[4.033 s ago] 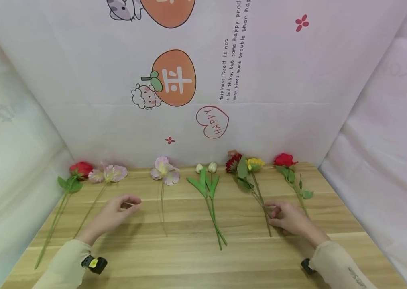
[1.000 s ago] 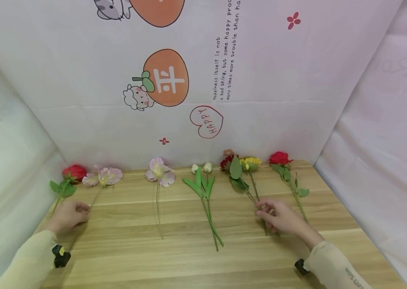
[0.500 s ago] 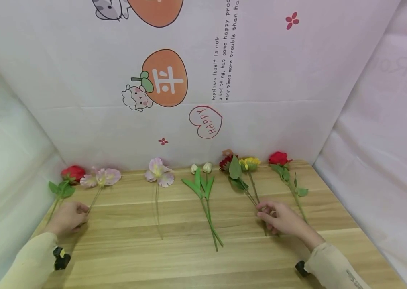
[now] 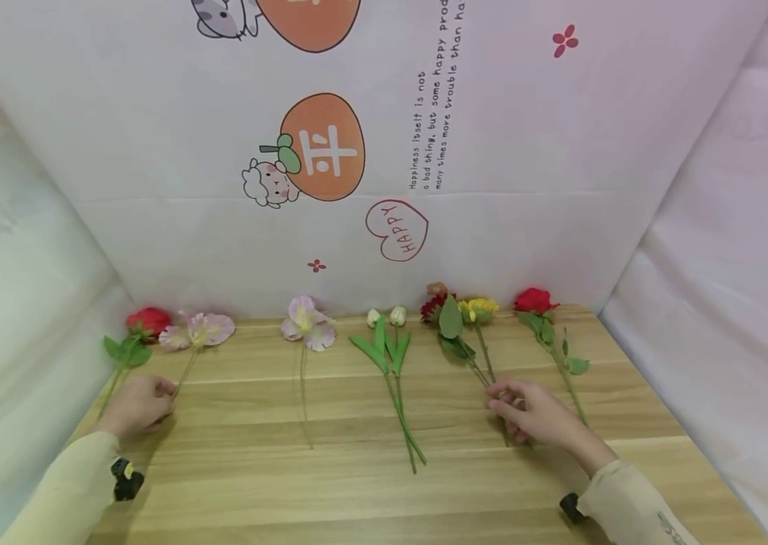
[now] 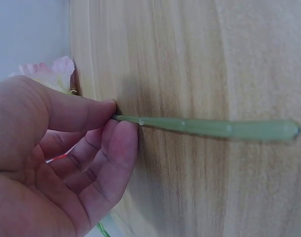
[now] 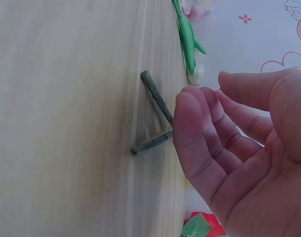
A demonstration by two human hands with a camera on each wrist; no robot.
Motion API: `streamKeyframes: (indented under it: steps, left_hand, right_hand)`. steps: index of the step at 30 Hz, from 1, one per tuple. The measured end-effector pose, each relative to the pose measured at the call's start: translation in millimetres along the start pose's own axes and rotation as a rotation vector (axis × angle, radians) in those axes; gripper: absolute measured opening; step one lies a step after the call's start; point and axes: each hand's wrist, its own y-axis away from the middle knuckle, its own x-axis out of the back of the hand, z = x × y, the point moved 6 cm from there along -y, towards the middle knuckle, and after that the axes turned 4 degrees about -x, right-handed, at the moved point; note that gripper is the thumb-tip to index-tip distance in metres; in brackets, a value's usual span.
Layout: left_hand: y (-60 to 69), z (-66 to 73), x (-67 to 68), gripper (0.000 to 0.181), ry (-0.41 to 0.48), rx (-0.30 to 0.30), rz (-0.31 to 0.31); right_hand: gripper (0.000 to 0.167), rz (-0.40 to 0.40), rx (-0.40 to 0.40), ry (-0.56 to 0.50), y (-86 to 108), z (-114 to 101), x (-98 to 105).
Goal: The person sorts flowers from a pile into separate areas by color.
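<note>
In the head view, my left hand (image 4: 141, 405) is at the left side of the table, on the stem of a pale pink-purple artificial flower (image 4: 198, 331). Thumb and fingertips pinch that green stem (image 5: 204, 127) in the left wrist view, its cut end pointing away to the right. My right hand (image 4: 534, 412) hovers beside the crossed stems of a dark red flower (image 4: 433, 306) and a yellow flower (image 4: 479, 309). In the right wrist view its fingers are loosely bent, thumb apart, nothing between them; the dark stems (image 6: 157, 98) lie behind the fingers.
A red rose (image 4: 148, 321) lies left of the pinched flower. Another pale pink-purple flower (image 4: 307, 324) and two white tulips (image 4: 398, 316) lie along the middle. A second red rose (image 4: 535, 300) is at the right. White printed cloth (image 4: 493, 227) walls the table (image 4: 254, 484).
My left hand has moved left from above the table and now pinches the pink-purple flower's stem. The right hand has stayed near the dark red and yellow flowers' stems. The flowers lie as before.
</note>
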Motion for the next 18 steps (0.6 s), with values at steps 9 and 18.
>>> streamKeyframes:
  steps: [9,18]
  left_hand:
    - [1.1,2.4,-1.5,0.035,0.029,0.028,-0.009]
    - [1.3,1.0,-1.7,0.040,0.020,0.014,-0.017]
  right_hand:
    - [0.032,0.000,-0.002,0.003,0.3,1.5,1.5]
    - [0.033,0.002,-0.010,0.005,0.3,-1.8,1.2]
